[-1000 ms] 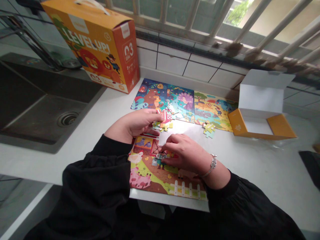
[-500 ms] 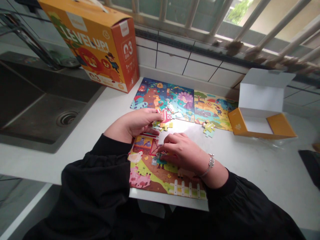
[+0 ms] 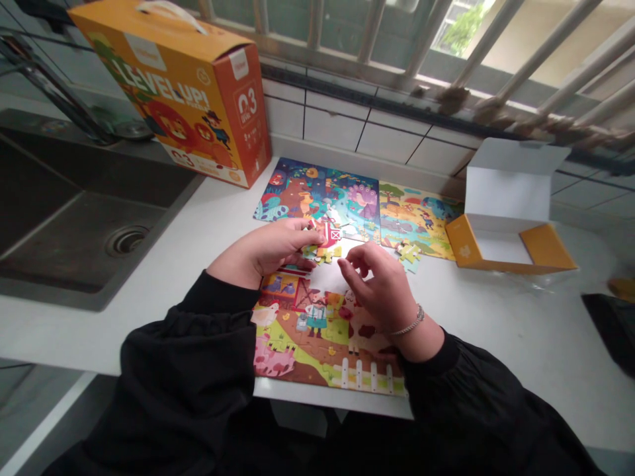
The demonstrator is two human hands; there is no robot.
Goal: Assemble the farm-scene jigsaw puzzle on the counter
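My left hand (image 3: 282, 248) is closed on several jigsaw puzzle pieces (image 3: 330, 239), pinched between thumb and fingers; one shows a red barn front. My right hand (image 3: 380, 281) hovers just right of these pieces, fingers curled and thumb tip apart from them, with nothing visible between. Below both hands lies a partly joined farm puzzle (image 3: 307, 340) showing a farmer, a cow, pigs and a white fence. Its upper edge is uneven, and my right hand and wrist hide part of its right side.
Behind my hands lie a dark-blue forest puzzle (image 3: 297, 185) and a yellow savanna puzzle (image 3: 421, 218), with loose pieces (image 3: 409, 254) near it. An orange puzzle box (image 3: 169, 92) stands beside the sink (image 3: 64, 258). At right sits an opened yellow box (image 3: 471, 243).
My right hand has lifted off the farm puzzle and moved up and right, close to the pieces in my left hand. The farmer and part of the cow are now uncovered.
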